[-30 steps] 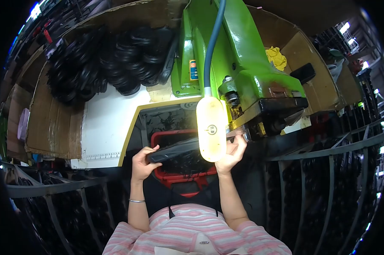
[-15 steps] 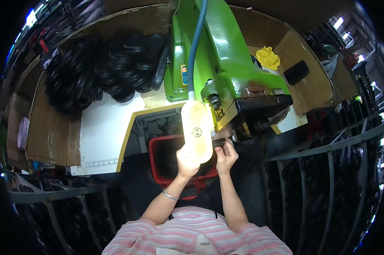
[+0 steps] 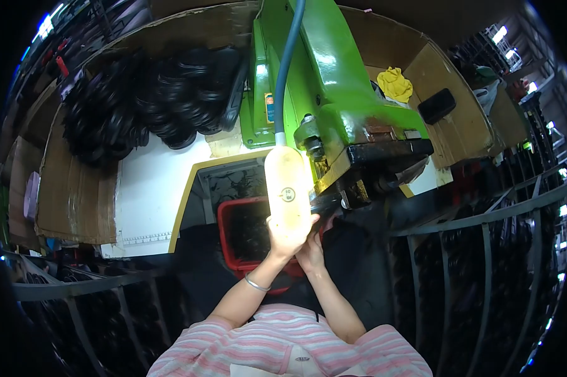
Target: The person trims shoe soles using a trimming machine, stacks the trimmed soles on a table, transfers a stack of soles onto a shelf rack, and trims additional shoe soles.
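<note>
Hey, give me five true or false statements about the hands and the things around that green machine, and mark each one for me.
1. In this view, the lamp hides part of the left hand. True.
2. The right hand is far from the left hand. False: the two are close together.
3. The yellow cloth is to the right of the green machine in the picture. True.
4. The bin is blue. False: it is red.
5. The heap of black pieces is to the right of the machine in the picture. False: it is to the left.
</note>
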Tool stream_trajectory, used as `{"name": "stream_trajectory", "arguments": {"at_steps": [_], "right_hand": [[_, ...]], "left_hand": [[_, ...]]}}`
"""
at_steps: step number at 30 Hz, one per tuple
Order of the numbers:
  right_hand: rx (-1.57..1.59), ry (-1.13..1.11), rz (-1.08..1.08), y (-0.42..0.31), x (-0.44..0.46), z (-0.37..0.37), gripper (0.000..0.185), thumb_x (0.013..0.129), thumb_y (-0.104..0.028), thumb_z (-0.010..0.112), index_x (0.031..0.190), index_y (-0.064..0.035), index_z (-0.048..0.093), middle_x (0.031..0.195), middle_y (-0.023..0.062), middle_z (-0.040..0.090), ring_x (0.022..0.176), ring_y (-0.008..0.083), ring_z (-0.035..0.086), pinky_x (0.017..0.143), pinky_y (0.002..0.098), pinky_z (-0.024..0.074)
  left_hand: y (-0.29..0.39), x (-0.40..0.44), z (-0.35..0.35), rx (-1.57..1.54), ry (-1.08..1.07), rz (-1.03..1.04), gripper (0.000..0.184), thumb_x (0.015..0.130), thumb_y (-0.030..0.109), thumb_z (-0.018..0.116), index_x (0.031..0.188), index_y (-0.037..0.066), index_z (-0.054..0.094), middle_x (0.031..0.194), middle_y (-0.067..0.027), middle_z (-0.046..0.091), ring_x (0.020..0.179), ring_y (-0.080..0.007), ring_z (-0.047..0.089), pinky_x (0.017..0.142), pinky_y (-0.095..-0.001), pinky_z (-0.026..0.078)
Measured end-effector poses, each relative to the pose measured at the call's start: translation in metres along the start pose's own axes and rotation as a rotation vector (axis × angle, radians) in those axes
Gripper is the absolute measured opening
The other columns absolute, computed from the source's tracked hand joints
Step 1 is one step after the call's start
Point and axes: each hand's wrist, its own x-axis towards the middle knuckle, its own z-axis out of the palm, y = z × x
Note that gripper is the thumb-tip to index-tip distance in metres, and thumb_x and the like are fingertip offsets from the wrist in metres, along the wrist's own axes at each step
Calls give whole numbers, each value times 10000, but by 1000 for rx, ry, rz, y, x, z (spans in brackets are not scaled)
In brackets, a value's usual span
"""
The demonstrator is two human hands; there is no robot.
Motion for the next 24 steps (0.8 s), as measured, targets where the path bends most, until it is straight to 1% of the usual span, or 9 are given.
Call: {"name": "stream_trajectory", "arguments": {"at_steps": [3, 5, 9, 10, 11, 13, 17, 21, 24], "right_hand": [[-267, 127, -210, -25, -25, 28, 479, 936, -247, 594, 1365, -205, 386, 1338, 78, 472, 1150, 307, 550, 801, 499, 561], [-443, 195, -347, -54, -33, 39, 537, 924, -200, 612, 1387, -162, 344, 1278, 74, 520, 1058, 268, 599, 745, 470, 585], [-824, 303, -725, -104, -41, 59, 482, 888, -60, 645, 1318, -85, 429, 1155, 101, 577, 932, 228, 636, 664, 394, 604], [-750, 314, -749, -113, -45, 80, 528, 810, 30, 714, 1281, -19, 479, 1141, 85, 584, 983, 177, 591, 877, 293, 505], [-842, 288, -810, -120, -45, 90, 542, 796, 25, 734, 1279, -20, 492, 1132, 80, 584, 987, 168, 583, 899, 277, 472], [-1016, 222, -915, -133, -45, 111, 554, 781, 19, 751, 1275, -15, 503, 1131, 74, 575, 1001, 168, 575, 894, 276, 473], [-1150, 120, -931, -146, -39, 123, 601, 748, 55, 755, 1289, 21, 497, 1285, 94, 483, 1092, 198, 554, 910, 310, 501], [-1054, -85, -938, -129, -26, 140, 663, 694, 121, 758, 1293, 31, 488, 1373, 146, 447, 1170, 247, 532, 905, 350, 544], [-1039, -111, -919, -110, -25, 143, 657, 672, 119, 773, 1268, 60, 502, 1343, 164, 489, 1099, 246, 583, 873, 355, 563]], "left_hand": [[-6, -4, -13, -20, -21, -11, 284, 815, -72, 668, 1065, -1, 552, 982, -72, 621, 924, -150, 610, 828, -266, 493], [-3, -5, -21, 8, 34, 88, 278, 796, -81, 689, 1021, 3, 548, 935, -61, 610, 909, -160, 611, 819, -272, 494], [5, 3, -37, 45, 11, 102, 313, 753, -83, 732, 1000, -1, 556, 902, -59, 603, 876, -163, 603, 819, -285, 500], [9, 5, -42, 30, 18, 118, 354, 728, -67, 764, 1019, -2, 574, 907, -62, 615, 852, -162, 606, 811, -283, 506], [17, 8, -45, 30, 11, 119, 354, 728, -67, 764, 1019, -2, 574, 907, -62, 615, 852, -162, 606, 811, -283, 506], [33, 14, -53, 71, 41, 231, 247, 739, -78, 676, 977, -81, 605, 905, -112, 671, 799, -130, 644, 728, -257, 521], [48, 15, -80, 154, -60, 154, 198, 744, -136, 673, 898, -59, 576, 840, -81, 619, 765, -130, 627, 696, -246, 515], [26, 2, -103, -93, 134, 116, 254, 722, -145, 711, 884, -24, 556, 823, -47, 553, 741, -102, 562, 679, -228, 472], [17, -10, -128, -84, 207, 113, 232, 754, -74, 729, 893, -5, 556, 824, -32, 553, 745, -87, 534, 689, -208, 443]]}}
